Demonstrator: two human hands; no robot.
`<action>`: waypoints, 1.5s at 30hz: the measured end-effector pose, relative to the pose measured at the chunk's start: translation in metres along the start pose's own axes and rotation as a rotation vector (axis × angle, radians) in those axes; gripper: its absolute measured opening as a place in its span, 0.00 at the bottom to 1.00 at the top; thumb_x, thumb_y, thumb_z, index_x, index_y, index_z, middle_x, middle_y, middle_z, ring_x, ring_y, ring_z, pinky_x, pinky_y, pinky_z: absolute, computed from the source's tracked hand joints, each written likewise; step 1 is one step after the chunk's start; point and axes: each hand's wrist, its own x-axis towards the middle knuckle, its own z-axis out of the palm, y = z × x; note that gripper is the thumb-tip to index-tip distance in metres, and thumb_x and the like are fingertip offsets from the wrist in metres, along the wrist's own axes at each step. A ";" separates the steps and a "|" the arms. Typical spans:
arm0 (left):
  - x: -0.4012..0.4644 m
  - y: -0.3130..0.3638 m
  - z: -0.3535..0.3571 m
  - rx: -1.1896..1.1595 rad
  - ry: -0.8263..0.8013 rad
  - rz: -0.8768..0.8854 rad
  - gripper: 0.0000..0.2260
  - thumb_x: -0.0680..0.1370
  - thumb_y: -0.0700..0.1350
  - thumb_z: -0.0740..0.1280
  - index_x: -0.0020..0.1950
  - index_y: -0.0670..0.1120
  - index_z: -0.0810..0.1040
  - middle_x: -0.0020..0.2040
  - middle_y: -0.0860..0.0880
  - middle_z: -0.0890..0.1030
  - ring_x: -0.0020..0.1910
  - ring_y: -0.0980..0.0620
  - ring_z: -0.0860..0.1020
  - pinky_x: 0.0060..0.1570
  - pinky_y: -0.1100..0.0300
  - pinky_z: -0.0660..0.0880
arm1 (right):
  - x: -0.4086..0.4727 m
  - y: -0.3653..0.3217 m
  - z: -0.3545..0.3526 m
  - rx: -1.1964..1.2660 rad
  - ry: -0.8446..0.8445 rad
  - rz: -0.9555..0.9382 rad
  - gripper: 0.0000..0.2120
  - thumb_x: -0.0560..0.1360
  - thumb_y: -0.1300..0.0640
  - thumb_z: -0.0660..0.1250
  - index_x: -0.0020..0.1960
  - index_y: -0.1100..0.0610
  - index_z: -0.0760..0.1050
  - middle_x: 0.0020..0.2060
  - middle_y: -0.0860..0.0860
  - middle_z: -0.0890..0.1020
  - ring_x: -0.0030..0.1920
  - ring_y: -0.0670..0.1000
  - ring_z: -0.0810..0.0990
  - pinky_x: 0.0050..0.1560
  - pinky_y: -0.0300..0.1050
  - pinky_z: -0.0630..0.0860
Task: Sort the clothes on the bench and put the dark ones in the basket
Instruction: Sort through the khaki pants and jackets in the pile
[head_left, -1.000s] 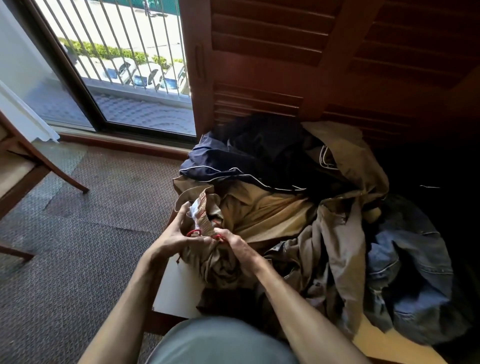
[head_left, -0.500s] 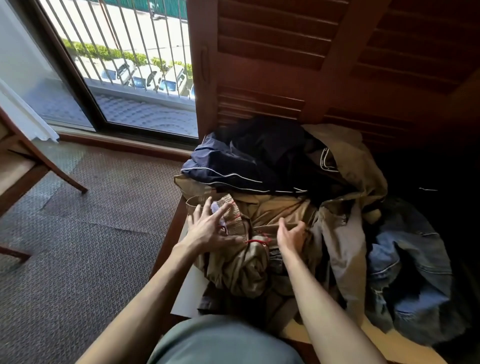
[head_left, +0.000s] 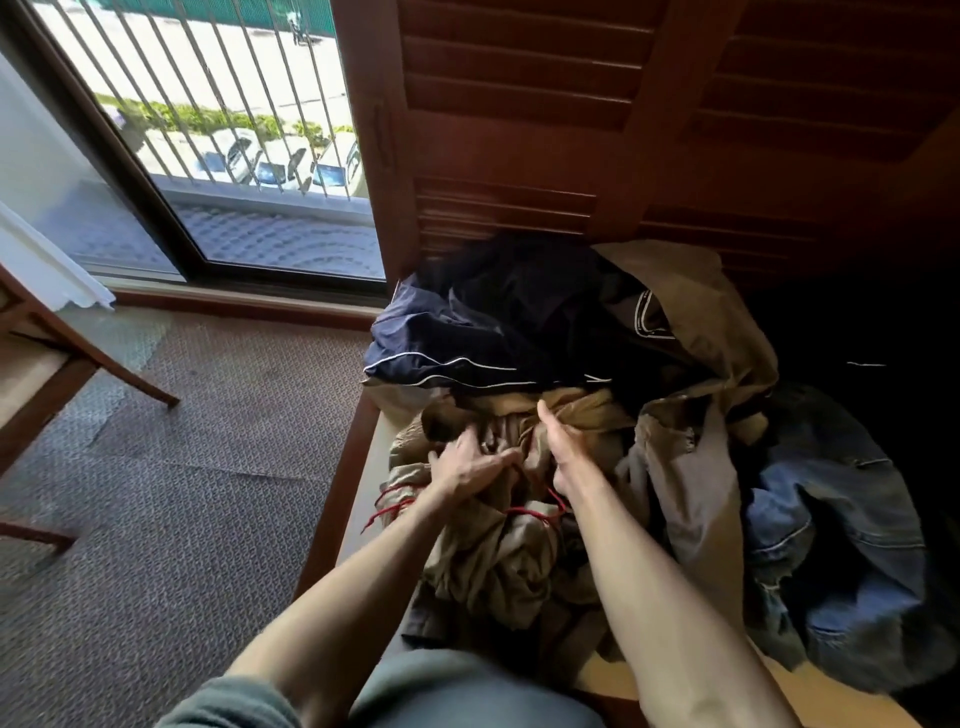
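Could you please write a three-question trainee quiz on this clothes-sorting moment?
1. True or false: both hands are in the tan garment with the red drawstring.
2. Which garment lies farthest right on the bench? A) navy white-piped garment B) blue denim jeans C) tan garment
3. Fill in: the basket is ____ in this view.

Key: 1 true: left hand and right hand both grip its folds. 2 B. 3 absent.
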 end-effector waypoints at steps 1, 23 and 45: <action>-0.003 -0.002 0.005 -0.015 -0.009 0.014 0.36 0.72 0.69 0.67 0.74 0.52 0.66 0.73 0.46 0.74 0.74 0.44 0.69 0.73 0.43 0.57 | 0.001 -0.002 0.004 -0.041 -0.028 -0.005 0.44 0.53 0.27 0.75 0.58 0.56 0.77 0.51 0.55 0.83 0.53 0.59 0.84 0.56 0.60 0.81; -0.065 -0.080 -0.015 -0.775 -0.004 0.196 0.32 0.73 0.77 0.50 0.69 0.63 0.73 0.71 0.53 0.76 0.72 0.52 0.72 0.76 0.46 0.63 | -0.172 0.028 -0.031 -0.569 -0.401 -0.689 0.19 0.69 0.55 0.77 0.59 0.55 0.81 0.56 0.43 0.84 0.62 0.44 0.81 0.67 0.48 0.74; -0.089 -0.097 -0.008 0.109 -0.047 0.262 0.44 0.61 0.71 0.68 0.76 0.71 0.57 0.81 0.39 0.53 0.80 0.36 0.49 0.77 0.40 0.51 | -0.107 0.012 -0.038 -0.324 0.245 -0.153 0.47 0.68 0.41 0.76 0.77 0.62 0.60 0.73 0.59 0.70 0.72 0.59 0.71 0.71 0.53 0.69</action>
